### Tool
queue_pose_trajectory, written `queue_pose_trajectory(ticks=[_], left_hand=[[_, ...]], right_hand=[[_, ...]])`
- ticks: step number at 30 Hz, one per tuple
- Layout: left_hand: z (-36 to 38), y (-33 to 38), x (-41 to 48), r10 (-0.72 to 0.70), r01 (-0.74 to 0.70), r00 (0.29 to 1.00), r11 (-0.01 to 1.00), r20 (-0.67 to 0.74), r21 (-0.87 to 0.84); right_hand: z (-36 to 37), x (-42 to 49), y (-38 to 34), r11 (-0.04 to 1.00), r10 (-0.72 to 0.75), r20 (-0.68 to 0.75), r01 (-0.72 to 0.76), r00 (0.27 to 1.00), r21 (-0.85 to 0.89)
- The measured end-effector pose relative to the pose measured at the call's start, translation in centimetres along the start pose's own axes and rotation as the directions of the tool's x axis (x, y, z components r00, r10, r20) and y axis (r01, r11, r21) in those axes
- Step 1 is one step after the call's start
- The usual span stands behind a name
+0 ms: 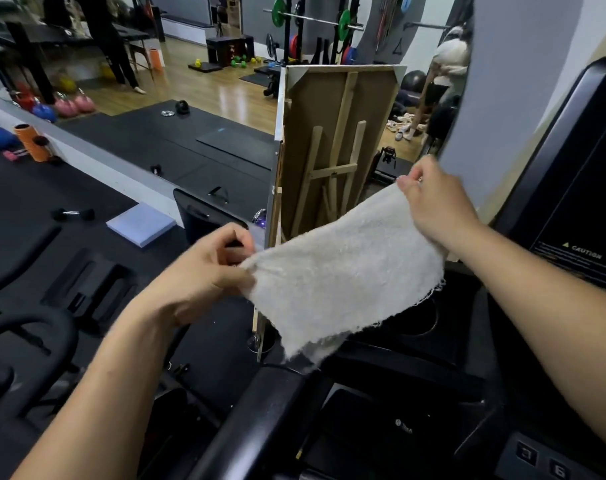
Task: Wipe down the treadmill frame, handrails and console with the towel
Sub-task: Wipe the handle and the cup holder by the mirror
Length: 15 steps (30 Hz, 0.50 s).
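Note:
A white terry towel (339,271) hangs spread in the air between my two hands. My left hand (204,271) pinches its lower left corner. My right hand (433,206) pinches the upper right corner, higher up. Below the towel lies the black treadmill console (415,344) with a round cup holder. The console's dark screen panel (578,188), with a caution label, rises at the right. A black handrail (256,420) runs diagonally at the bottom centre. Number buttons (540,459) show at the lower right.
A wooden easel with a canvas (329,154) stands right behind the console against a wall mirror. Another black machine's handlebar (35,327) curves at the left. A pale foam pad (140,225), rollers and kettlebells lie on the black floor mat at the left. People appear in the mirror.

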<state>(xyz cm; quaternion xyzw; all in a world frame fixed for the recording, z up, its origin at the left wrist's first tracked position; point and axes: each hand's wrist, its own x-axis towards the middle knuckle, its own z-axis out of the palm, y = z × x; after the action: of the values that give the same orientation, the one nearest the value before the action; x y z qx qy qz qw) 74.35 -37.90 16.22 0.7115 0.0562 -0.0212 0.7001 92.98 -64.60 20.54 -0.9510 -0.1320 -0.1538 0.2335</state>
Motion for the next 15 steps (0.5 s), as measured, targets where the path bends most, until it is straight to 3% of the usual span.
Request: queue_pose_trajectory(ticks=[2,4,7,10,12,15], left_hand=[[1.0,-2.4,0.6,-0.162,0.159,0.987,0.972,0.007,0.171],[1.9,-4.7,1.1,-0.221,0.236,0.972,0.896,-0.084,0.375],[3.9,-7.0,0.9,-0.104,0.203,0.974,0.797,-0.203,0.569],[6.9,-8.5,0.5,0.085,0.023,0.986,0.790,-0.145,0.613],[8.7,-9.0,0.1,0.156,-0.087,0.986,0.787,-0.060,0.611],[9.6,-9.0,-0.3,0.217,-0.177,0.976,0.780,0.006,0.601]], right_hand=[[2.2,-0.3,0.4,0.985,-0.024,0.115,0.044,0.993,-0.170],[5.1,-3.0,0.3,0.974,-0.042,0.310,0.109,0.950,-0.200],[8.7,-10.9,-0.8,0.935,-0.176,0.624,0.328,0.761,-0.137],[9.1,-12.0,0.2,0.903,-0.299,0.663,0.428,0.687,-0.037],[9.5,-9.6,1.8,0.860,-0.305,0.642,0.494,0.703,-0.132],[10.0,-5.2,4.3,0.870,-0.154,0.525,0.367,0.837,-0.330]])
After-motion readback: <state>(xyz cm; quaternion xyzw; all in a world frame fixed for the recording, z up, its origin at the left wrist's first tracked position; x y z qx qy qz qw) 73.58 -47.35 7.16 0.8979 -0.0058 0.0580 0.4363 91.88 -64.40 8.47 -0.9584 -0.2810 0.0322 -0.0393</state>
